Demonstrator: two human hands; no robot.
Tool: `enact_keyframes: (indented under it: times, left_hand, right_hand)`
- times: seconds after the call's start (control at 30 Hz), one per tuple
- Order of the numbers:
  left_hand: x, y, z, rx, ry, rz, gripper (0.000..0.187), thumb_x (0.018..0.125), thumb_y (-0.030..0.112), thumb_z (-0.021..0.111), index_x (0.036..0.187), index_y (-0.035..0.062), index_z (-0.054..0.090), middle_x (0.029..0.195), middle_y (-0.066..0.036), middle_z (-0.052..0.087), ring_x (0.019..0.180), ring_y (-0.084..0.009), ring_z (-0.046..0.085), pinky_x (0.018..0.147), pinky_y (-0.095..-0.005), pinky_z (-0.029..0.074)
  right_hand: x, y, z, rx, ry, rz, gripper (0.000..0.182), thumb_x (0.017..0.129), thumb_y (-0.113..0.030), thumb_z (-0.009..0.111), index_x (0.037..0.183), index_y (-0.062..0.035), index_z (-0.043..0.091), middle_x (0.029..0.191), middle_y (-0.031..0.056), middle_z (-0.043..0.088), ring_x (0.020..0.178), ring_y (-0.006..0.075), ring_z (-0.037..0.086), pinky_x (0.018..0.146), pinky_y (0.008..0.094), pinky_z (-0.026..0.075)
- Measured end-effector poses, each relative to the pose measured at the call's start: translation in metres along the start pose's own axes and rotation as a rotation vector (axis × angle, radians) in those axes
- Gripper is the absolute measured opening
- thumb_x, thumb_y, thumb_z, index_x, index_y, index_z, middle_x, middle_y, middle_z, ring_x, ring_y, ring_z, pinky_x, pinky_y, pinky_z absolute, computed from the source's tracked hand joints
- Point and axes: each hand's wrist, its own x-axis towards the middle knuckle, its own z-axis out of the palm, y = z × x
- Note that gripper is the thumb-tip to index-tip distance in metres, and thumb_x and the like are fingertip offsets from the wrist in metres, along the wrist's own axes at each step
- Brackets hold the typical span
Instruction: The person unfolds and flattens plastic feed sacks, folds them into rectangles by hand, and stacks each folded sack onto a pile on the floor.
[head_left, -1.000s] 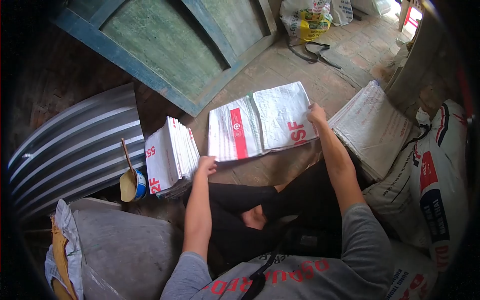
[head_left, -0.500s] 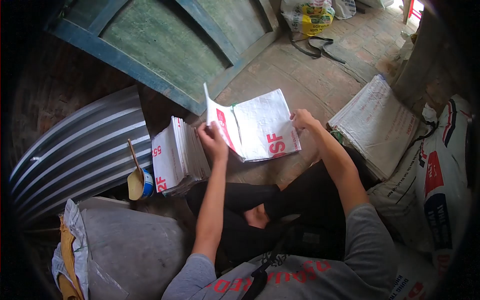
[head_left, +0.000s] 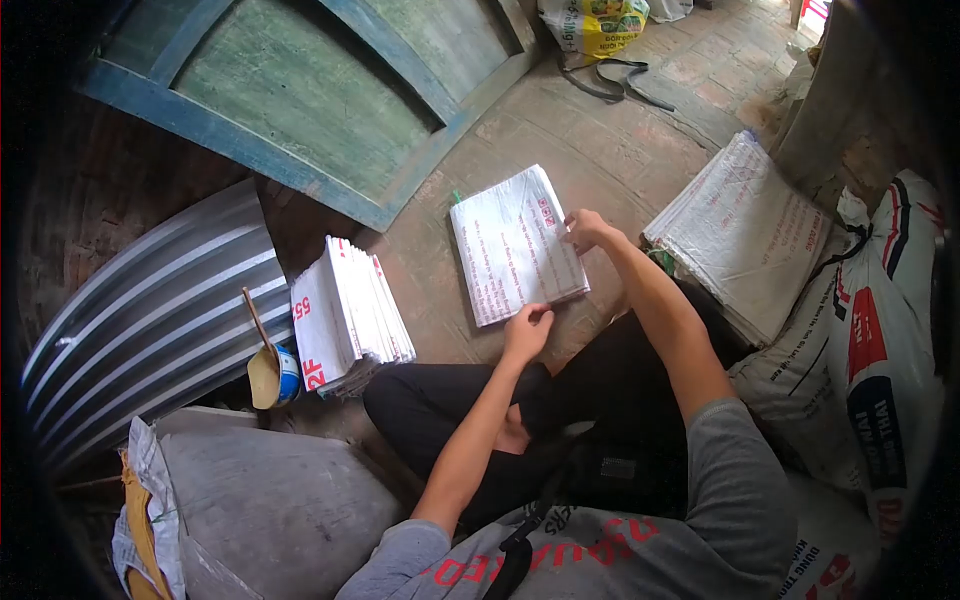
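Note:
A white folded sack [head_left: 515, 245] with red print lies flat on the brick floor before my crossed legs. At its right edge, my right hand [head_left: 588, 230] pinches the margin with bent fingers. My left hand [head_left: 528, 332] is curled at the near edge, its fingertips against the sack. Left of it stands a pile of folded white sacks [head_left: 350, 310] with red figures. Another stack of flattened white sacks [head_left: 745, 235] rests by my right knee.
A blue-green wooden door panel [head_left: 290, 110] lies beyond the sacks. Corrugated metal sheet [head_left: 165, 310] and a blue pot with a stick [head_left: 280, 375] are on the left. Filled printed bags [head_left: 870, 350] crowd the right side. A grey bag [head_left: 270, 500] sits near my left.
The open left flap of the sack has been folded over to the right, so its printed face now shows. My left hand moved right and nearer; my right hand stayed at the right edge.

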Motion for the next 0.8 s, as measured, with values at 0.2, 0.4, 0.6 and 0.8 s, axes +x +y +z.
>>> enact_keyframes:
  times: [0.2, 0.4, 0.6, 0.8]
  left_hand:
    - [-0.003, -0.023, -0.014, -0.801, -0.054, -0.437, 0.047, 0.091, 0.029, 0.062, 0.128, 0.0019, 0.049, 0.113, -0.009, 0.059, 0.095, -0.0224, 0.062, 0.079, -0.0401, 0.054]
    - [0.018, -0.026, -0.01, -1.325, 0.003, -0.656, 0.064, 0.088, 0.041, 0.063, 0.131, 0.0001, 0.039, 0.117, -0.014, 0.05, 0.103, -0.0283, 0.058, 0.09, -0.0481, 0.051]
    - [0.02, -0.013, -0.015, -1.48, 0.268, -0.625, 0.05, 0.097, 0.044, 0.047, 0.122, 0.0011, 0.051, 0.109, -0.013, 0.058, 0.099, -0.0307, 0.059, 0.093, -0.0509, 0.049]
    - [0.057, -0.03, -0.064, -1.403, 0.586, -0.243, 0.036, 0.099, 0.023, 0.044, 0.128, 0.0027, 0.047, 0.116, -0.014, 0.06, 0.106, -0.0296, 0.063, 0.087, -0.0434, 0.055]
  right_hand:
    - [0.001, -0.002, 0.0, -0.127, 0.043, 0.058, 0.051, 0.074, -0.015, 0.079, 0.119, 0.0003, 0.061, 0.099, 0.0162, 0.069, 0.085, 0.023, 0.07, 0.068, 0.0342, 0.061]
    - [0.002, -0.007, 0.004, 0.109, -0.065, 0.151, 0.03, 0.077, -0.012, 0.076, 0.102, -0.0019, 0.064, 0.101, 0.011, 0.065, 0.092, 0.0233, 0.065, 0.079, 0.0404, 0.06]
    - [0.002, -0.018, 0.011, 0.768, -0.611, 0.053, 0.024, 0.087, -0.007, 0.064, 0.108, 0.0015, 0.056, 0.102, 0.0099, 0.058, 0.095, 0.0242, 0.062, 0.092, 0.0437, 0.055]
    - [-0.059, -0.064, 0.028, 0.432, -0.709, -0.127, 0.053, 0.085, -0.004, 0.064, 0.133, -0.0054, 0.041, 0.114, 0.0107, 0.055, 0.106, 0.0248, 0.057, 0.092, 0.0496, 0.052]
